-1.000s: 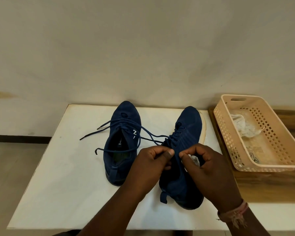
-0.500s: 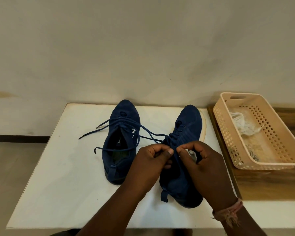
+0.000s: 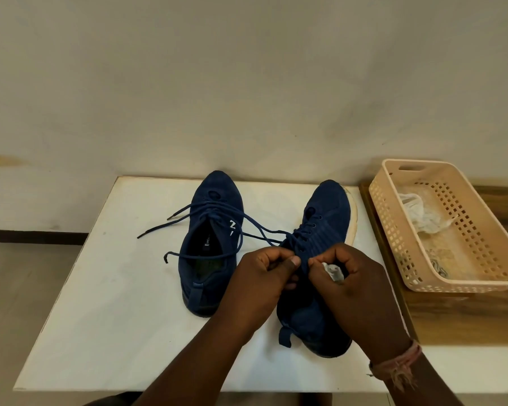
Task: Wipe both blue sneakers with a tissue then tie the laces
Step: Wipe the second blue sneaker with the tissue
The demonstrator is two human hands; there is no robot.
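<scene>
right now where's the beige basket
In the head view the beige basket sits far right on a wooden surface, just right of the white table holding the sneakers.

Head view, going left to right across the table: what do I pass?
Loose lace ends → left sneaker → left hand → right hand, holding a tissue, over the right sneaker → basket.

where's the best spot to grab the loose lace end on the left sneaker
Pinch the lace tip that lies on the table left of the left sneaker, coming from above on the left. It lies flat, apart from the shoe and both hands.
</scene>
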